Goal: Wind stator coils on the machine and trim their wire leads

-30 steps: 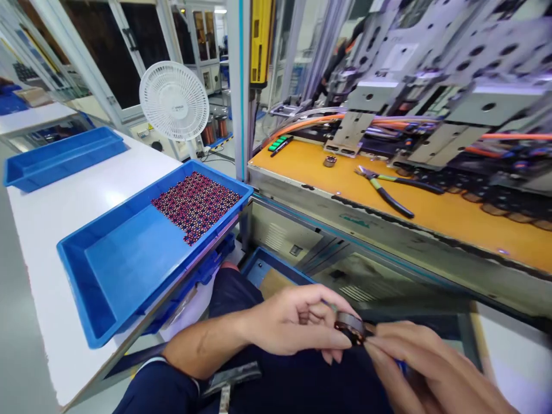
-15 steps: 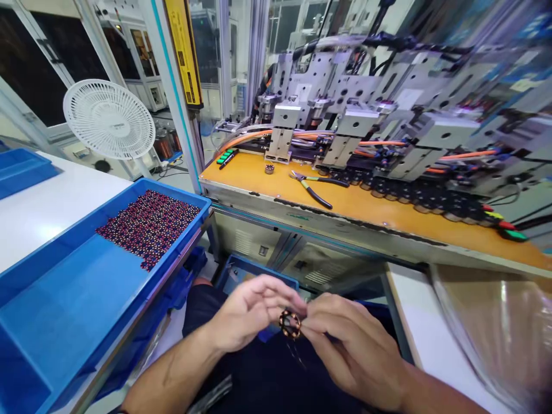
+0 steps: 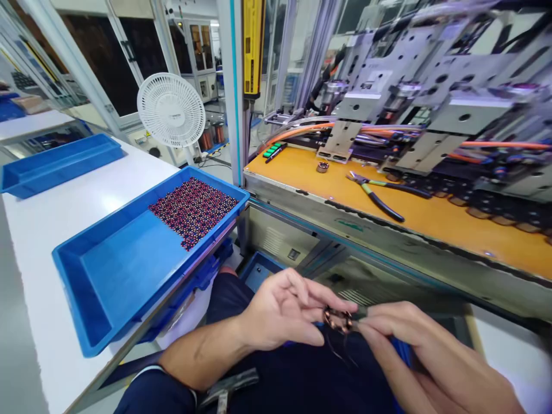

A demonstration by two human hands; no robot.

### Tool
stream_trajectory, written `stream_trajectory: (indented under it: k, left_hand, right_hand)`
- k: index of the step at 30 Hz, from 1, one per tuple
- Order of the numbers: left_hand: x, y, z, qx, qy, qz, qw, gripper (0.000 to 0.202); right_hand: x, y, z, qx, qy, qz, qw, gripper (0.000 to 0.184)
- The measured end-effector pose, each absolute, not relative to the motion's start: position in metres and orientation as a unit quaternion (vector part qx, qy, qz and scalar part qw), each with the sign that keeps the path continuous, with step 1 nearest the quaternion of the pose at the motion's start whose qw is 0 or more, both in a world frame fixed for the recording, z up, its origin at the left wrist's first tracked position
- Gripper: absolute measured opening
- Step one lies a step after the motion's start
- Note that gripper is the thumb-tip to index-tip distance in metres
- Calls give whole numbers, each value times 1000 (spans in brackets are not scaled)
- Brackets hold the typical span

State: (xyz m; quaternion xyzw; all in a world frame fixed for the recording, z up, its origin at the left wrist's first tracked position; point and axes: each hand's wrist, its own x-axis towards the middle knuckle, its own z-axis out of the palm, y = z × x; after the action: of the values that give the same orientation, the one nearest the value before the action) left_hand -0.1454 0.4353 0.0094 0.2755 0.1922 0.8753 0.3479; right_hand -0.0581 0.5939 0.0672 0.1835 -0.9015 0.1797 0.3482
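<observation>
A small ring-shaped stator wound with copper wire (image 3: 338,320) is held above my lap, with thin loose wires hanging below it. My right hand (image 3: 420,345) pinches its right edge between thumb and fingertips. On the other side, my left hand (image 3: 284,313) is palm up with fingers stretched toward the ring and the thumb apart. Its fingertips lie beside or behind the ring; whether they touch it is hard to tell. A blue tray (image 3: 125,276) to the left holds many small dark parts with red and copper spots (image 3: 196,207).
On the orange machine bench (image 3: 297,172) lie yellow-and-black cutting pliers (image 3: 379,195), a small metal ring (image 3: 322,167) and a dark pen (image 3: 276,154). Machine fixtures (image 3: 357,115) stand behind. A white fan (image 3: 171,112) and another blue tray (image 3: 64,164) are at left.
The camera view has turned left, so everything shifts right in the picture. The left thumb has moved away from the stator, while the right hand keeps its pinch.
</observation>
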Motion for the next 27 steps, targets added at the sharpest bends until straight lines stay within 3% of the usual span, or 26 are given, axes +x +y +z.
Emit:
stream_trajectory:
  k: [7,13,19,25,27]
  left_hand:
    - [-152,440,-8,304,273,753,515,50]
    - [-150,434,-3,309,280,810,412,35]
    - [-146,431,13,282,173,883,332,29]
    - [-149,439,-1,276,232,786,503,49]
    - [-149,439,-4,292,242,763,523,46]
  right_hand:
    - [-62,589,70,234,-876,240,346,9]
    - [-65,588,72,197,-901,180,341,15]
    - [-65,588,80,202,-900,207,327,15]
    - [-65,592,85,263,-886,226,308,11]
    - [-65,592,84,257,-883,243,308,10]
